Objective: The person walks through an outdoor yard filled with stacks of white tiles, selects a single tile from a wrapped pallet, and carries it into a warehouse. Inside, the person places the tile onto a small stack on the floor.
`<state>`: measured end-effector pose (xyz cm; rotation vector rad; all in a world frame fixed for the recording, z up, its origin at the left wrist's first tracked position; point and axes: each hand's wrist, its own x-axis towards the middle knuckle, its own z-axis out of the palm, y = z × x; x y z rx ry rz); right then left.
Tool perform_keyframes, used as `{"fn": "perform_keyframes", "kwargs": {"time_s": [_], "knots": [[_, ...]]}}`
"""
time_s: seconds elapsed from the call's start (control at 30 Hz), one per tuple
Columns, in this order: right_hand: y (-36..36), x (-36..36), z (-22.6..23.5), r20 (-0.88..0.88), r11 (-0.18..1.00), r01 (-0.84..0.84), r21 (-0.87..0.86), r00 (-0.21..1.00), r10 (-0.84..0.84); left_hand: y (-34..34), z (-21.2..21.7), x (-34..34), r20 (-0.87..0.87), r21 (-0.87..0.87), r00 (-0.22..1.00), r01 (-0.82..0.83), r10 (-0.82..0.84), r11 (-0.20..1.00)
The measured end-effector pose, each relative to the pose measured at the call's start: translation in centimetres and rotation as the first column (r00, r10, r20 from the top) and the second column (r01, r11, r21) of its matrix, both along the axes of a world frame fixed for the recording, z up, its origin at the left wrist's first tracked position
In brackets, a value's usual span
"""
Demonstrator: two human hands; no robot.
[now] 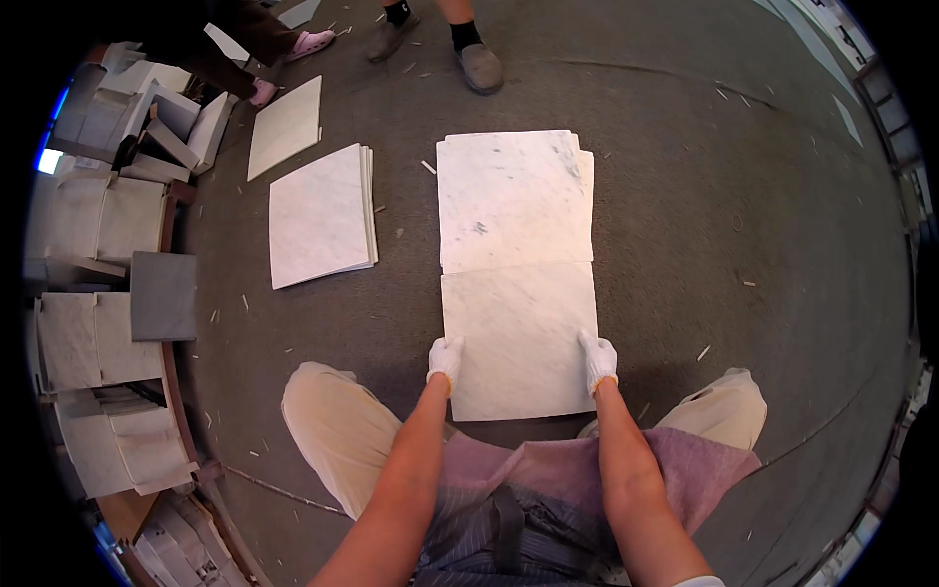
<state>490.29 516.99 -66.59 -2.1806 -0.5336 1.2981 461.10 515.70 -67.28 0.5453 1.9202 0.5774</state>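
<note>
A square white tile with faint grey veining (pixel 521 338) lies before me. My left hand (pixel 444 360), in a white glove, grips its left edge. On the opposite edge my right hand (pixel 600 360), gloved the same way, holds with the thumb over the top face. Both sets of fingers are partly hidden at the tile's sides. Touching its far edge is a stack of similar tiles (pixel 514 201) with darker grey patches, its corners slightly out of line. Whether other tiles lie under the held one is hidden.
To the left are another tile stack (pixel 318 217) and a single tile (pixel 286 127). Tile piles (pixel 132 230) and a grey slab (pixel 163 296) line the left side. Two people stand at the far side, one in grey shoes (pixel 481 68). Small chips (pixel 703 353) litter the dark floor.
</note>
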Motion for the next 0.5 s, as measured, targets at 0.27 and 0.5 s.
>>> {"fn": "perform_keyframes", "kwargs": {"time_s": [0.27, 0.5], "knots": [[0.2, -0.2, 0.3, -0.085, 1.000, 0.025, -0.003, 0.996, -0.025, -0.1, -1.2, -0.3, -0.049, -0.009, 0.999, -0.010, 0.009, 1.000], [0.3, -0.2, 0.0, -0.059, 1.000, 0.019, 0.017, 0.998, -0.018, -0.3, -2.1, -0.6, -0.007, -0.081, 1.000, -0.004, 0.003, 0.997]]}}
